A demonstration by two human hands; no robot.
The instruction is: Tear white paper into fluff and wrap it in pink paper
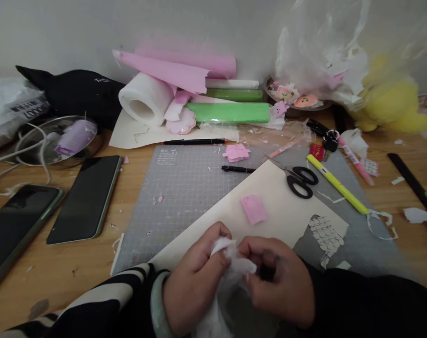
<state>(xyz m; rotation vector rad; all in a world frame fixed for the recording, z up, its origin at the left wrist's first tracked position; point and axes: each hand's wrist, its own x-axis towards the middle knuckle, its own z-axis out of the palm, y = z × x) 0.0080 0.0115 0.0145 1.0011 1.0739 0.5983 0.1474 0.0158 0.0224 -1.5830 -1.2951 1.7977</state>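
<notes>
My left hand is closed round a bunch of soft white fluffy material, its thumb pressed on top. Whether this is tissue or stuffing, I cannot tell. On the other side, my right hand pinches the material's edge, its fingers curled and slightly blurred. A loose part hangs below, between both hands. Just beyond them a small pink paper piece lies on a large cream sheet. Black-handled scissors rest across the sheet's upper right edge.
A grey cutting mat lies under the sheet. Two phones are on the left, near a metal bowl. Behind stand a white paper roll and green packs. A yellow cutter and keys lie right.
</notes>
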